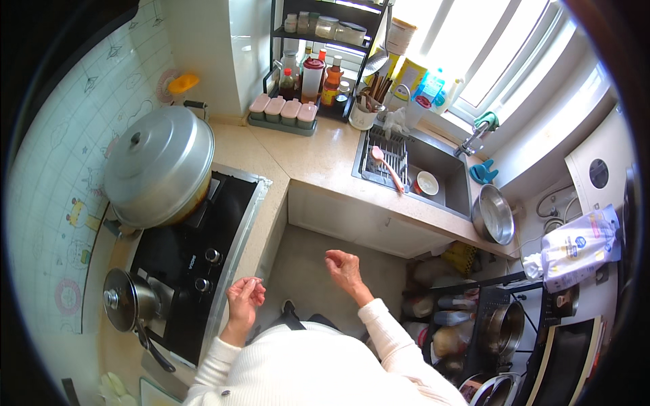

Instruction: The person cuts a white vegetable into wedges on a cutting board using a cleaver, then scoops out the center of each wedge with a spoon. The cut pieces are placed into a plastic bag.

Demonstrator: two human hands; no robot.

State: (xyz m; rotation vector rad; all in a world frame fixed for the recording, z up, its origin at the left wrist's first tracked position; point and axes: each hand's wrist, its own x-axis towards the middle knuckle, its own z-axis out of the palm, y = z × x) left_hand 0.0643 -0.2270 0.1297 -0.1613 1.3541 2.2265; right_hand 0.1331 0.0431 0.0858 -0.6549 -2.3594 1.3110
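My left hand (245, 300) hovers beside the front edge of the gas hob (203, 254), close to its two knobs. Its fingers are loosely curled, thumb against the forefinger, and I see nothing held in them. Out over the floor (315, 254), my right hand (344, 271) is in the air with its fingers bent inward. It touches nothing, and no object shows in it. A large lidded aluminium pot (160, 162) sits on the far burner. On the near burner is a small saucepan (127, 299) with a glass lid, its black handle pointing towards me.
A sink (436, 152) holds a draining rack with a pink brush (388, 167) and a white bowl (426, 183). Pink-lidded seasoning boxes (283, 111) stand below a bottle rack. A steel basin (492, 215) rests at the counter's right end, above shelves with pots (502, 330).
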